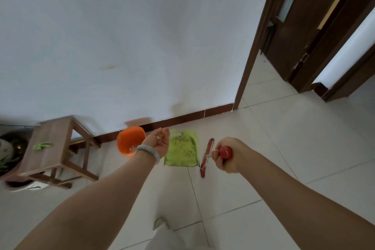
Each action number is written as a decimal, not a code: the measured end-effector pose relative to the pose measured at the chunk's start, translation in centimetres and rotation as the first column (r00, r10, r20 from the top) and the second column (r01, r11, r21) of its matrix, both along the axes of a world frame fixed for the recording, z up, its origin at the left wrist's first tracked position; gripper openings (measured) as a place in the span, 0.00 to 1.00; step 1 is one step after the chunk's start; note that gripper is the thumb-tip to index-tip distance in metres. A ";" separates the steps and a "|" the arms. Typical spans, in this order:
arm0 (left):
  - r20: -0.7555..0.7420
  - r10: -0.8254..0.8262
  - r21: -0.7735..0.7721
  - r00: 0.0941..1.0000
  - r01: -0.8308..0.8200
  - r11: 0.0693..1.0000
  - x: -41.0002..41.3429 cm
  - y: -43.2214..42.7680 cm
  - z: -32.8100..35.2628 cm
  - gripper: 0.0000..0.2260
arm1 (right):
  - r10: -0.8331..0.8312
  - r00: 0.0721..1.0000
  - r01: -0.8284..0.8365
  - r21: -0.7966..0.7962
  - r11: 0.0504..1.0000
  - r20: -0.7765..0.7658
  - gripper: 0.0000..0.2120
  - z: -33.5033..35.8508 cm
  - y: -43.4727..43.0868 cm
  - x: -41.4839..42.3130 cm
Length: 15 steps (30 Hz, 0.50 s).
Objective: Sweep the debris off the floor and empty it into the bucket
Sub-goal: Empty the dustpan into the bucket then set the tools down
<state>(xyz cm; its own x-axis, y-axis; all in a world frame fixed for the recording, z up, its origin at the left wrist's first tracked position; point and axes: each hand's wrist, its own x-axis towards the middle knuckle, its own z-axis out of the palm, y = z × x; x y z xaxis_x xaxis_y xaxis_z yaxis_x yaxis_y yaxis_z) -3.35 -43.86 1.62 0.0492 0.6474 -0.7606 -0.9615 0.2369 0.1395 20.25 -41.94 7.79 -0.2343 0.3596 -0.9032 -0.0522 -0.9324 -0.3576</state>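
Well, in the head view the left grip (160, 143) clenches what seems the green dustpan (181, 149) handle, the pan on the floor between orange bucket (130, 141) and broom (207, 156). The right grip (224, 155) clasps the broom's knob. A hasty tilt could spill debris beside the bucket.

The orange bucket (129, 140) stands upright and open-topped just left of the left grip (159, 142), with pale bits inside. The lime-green dustpan (181, 150) sits between the two grips, its handle held in the left one. The red broom (206, 158) has its round handle end in the right grip (225, 157) and its narrow head just left of that grip.
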 end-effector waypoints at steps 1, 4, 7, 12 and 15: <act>-0.005 0.001 -0.011 1.000 -0.001 1.000 -0.2 0.5 0.0 0.08 | 0.004 1.000 -0.004 0.001 1.000 -0.008 0.05 0.1 0.6 -0.5; -0.023 0.044 -0.052 0.999 -0.045 0.998 -1.0 2.0 0.3 0.07 | 0.013 0.999 -0.014 -0.004 1.000 -0.044 0.06 0.4 2.6 -2.4; -0.038 0.100 -0.078 0.994 -0.103 0.992 -2.8 4.3 -0.3 0.05 | -0.003 0.998 0.003 -0.002 1.000 -0.070 0.07 0.4 5.2 -5.0; -0.084 0.051 -0.143 0.995 -0.063 0.988 -7.5 8.9 -2.5 0.05 | -0.040 0.997 0.039 -0.022 0.999 -0.066 0.07 -0.1 10.0 -10.5; -0.117 -0.007 -0.146 0.993 -0.010 0.989 -10.0 11.8 -3.3 0.05 | -0.080 0.996 0.078 -0.031 0.996 -0.042 0.07 -0.3 13.1 -14.0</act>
<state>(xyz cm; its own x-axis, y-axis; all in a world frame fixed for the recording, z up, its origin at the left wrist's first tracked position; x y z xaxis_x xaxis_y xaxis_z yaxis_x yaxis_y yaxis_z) -13.30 -32.07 -1.67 -0.0465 0.5292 -0.8472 -0.9409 0.2616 0.2151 6.26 -28.88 7.51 -0.2448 0.3523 -0.9033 -0.1407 -0.9347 -0.3265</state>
